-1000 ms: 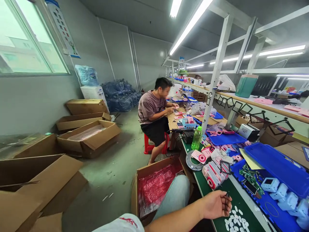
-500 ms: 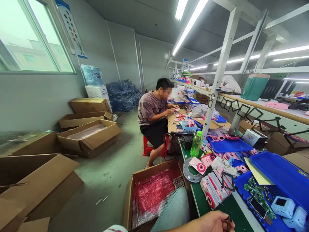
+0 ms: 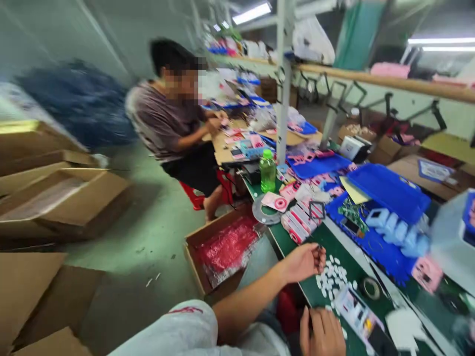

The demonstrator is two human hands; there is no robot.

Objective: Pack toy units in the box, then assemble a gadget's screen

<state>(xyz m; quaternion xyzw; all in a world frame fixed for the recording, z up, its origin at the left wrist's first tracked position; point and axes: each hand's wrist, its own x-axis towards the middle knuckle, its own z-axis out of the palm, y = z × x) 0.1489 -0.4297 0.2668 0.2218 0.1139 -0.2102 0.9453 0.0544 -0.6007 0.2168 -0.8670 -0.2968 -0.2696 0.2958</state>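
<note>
My left hand (image 3: 305, 263) reaches over the near edge of the green work mat, fingers curled and pinching a small dark piece (image 3: 319, 248) too small to name. Just right of it, many small white pieces (image 3: 331, 279) lie scattered on the mat. Low in the view, my right hand (image 3: 323, 332) rests at the table edge, thumb apart from the fingers, with nothing visible in it. An opened light-coloured device (image 3: 358, 314) with its inside parts showing lies to its right. Behind my left hand stands a row of pink-and-white toy cameras (image 3: 300, 220).
A green bottle (image 3: 267, 172) stands by the white post. Blue trays (image 3: 389, 190) hold circuit boards and light-blue camera cases (image 3: 399, 230). A tape roll (image 3: 371, 288) lies at right. A carton of red bubble wrap (image 3: 226, 252) sits on the floor; a seated co-worker (image 3: 174, 109) handles parts beyond.
The view has swung right and down, with blur. More of my left forearm shows, and my right hand, the white pieces and the opened device have come into view.
</note>
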